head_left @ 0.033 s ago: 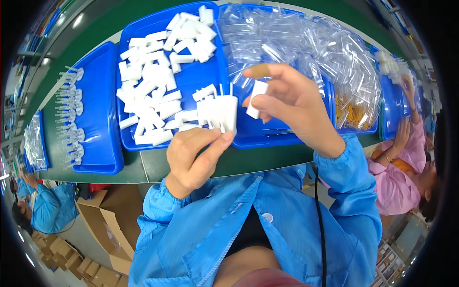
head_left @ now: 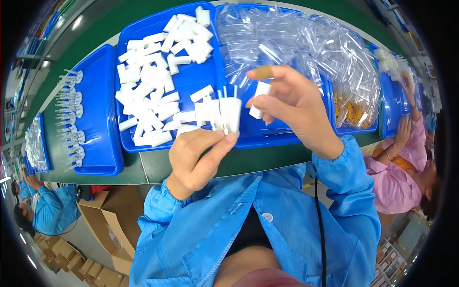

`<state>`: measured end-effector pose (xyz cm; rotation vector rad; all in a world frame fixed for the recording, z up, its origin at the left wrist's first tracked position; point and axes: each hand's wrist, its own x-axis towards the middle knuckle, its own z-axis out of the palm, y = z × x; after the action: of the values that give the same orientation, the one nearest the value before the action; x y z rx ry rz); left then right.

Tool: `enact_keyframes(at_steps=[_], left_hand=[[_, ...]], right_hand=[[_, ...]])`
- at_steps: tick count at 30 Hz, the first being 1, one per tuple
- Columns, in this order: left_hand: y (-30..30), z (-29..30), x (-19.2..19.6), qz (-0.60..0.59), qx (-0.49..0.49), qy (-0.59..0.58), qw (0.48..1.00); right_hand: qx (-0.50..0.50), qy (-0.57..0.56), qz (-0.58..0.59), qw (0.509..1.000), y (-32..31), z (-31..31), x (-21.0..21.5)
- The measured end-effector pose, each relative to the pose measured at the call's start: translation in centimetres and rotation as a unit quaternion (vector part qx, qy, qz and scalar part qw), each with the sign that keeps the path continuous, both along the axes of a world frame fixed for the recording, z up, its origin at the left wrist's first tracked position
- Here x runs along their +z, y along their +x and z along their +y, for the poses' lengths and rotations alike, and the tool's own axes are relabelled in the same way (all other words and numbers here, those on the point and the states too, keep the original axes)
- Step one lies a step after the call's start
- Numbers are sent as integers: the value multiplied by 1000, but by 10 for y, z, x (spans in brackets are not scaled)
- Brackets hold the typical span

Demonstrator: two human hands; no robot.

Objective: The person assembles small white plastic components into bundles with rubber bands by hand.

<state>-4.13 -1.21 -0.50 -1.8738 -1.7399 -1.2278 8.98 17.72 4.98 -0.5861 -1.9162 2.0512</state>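
My left hand (head_left: 191, 160) pinches the lower end of a small pronged part (head_left: 233, 117) between thumb and fingers. White blocks cover much of it, and thin translucent prongs stick up at its top. Facing it, my right hand (head_left: 303, 107) grips one white block (head_left: 259, 100) between the thumb and fingers. A tan finger cover (head_left: 262, 72) sits on the right index finger, which points outward. The block and the pronged part are apart, with a small gap between them. Loose white blocks (head_left: 155, 103) lie in a blue tray (head_left: 125, 45) beyond my left hand.
Clear plastic bags (head_left: 330, 48) heap in blue trays at the back right, with yellow rubber bands (head_left: 348, 111) beside them. A left blue tray (head_left: 100, 110) bears a row of clear pronged parts (head_left: 75, 119). Thin metal tools (head_left: 277, 130) lie near my right hand. Co-workers sit at both sides.
My left hand and the pronged part have shifted slightly right. The block in my right hand has moved a little right too; both hands keep their grips.
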Motion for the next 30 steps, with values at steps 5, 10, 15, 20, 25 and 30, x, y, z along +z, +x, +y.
enact_keyframes(at_steps=[5, 10, 15, 20, 25, 30], left_hand=[[22, 17, 2, 7, -50, -36, 998], [30, 38, 8, 15, -68, -63, 996], [38, 51, 19, 62, -98, -87, 989], [54, 64, 26, 51, -169, -108, 978], [56, 68, 20, 63, -159, -125, 977], [50, 71, 14, 71, -143, -113, 981]], right_hand=[[-82, -16, 1, 997, 29, -3, -11], [-78, -35, 42, 995, 57, 1, -10], [-114, -24, 38, 992, 76, 24, -14], [-225, -11, 100, 969, 72, 38, -24], [-176, 114, 65, 975, 82, 31, -35], [-88, 296, 32, 950, 88, 33, -29]])
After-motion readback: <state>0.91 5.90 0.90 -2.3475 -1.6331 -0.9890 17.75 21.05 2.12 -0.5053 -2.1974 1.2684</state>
